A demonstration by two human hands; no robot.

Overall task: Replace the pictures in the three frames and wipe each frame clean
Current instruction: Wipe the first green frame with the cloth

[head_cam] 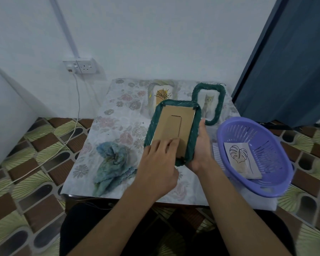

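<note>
One green woven frame (174,121), back up, centre desk (107,115); green cat frame (209,85) and pale plant frame (161,83) behind; leaf picture (240,157) in basket (229,130); crumpled cloth (113,159) left.

Both bare forearms reach forward from the bottom of view, roughly parallel. The left hand (158,163) is palm down, fingers (166,145) straight and close together, tips pressing flat on the frame (177,103) back. The right hand (201,152) holds the frame's right edge from below, thumb up along the side, other fingers hidden.
</note>
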